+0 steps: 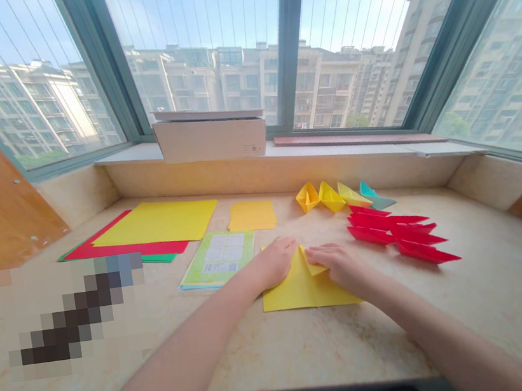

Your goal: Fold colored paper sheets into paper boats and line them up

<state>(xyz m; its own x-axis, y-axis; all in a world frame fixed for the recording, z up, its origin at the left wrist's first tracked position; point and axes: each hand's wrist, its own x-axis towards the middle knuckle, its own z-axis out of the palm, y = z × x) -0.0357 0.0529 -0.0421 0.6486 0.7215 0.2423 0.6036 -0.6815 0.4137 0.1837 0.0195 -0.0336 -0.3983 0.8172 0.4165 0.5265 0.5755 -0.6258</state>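
Left hand (277, 264) was resting with bent fingers on the upper left part of a yellow paper sheet (286, 296), and the right hand (340, 265) was pressing its fingertips on a small folded flap (315, 266) of the same sheet; whether either one was also pinching the paper, I could not tell. This sheet lay flat on the marble-patterned counter (258, 356), near the middle, well apart from the front edge. A strip of bare stone ran between them, so the forearms had room below. On the left side, the green-bordered packet (227, 251) (it carried a barcode) was near the left hand, and on the right side the red folded papers (398, 232) stood in a group with sharp points.

The sheet was bright yellow, with a straight crease through its middle; its lower edge was even, and the flap was turned over beside the crease.

Behind, on the windowsill (133, 154), stood a white cardboard box (210, 141), its lid a little raised over a dark gap; its contents were hidden. Yellow paper boats (331, 198) on the counter showed open hollows.
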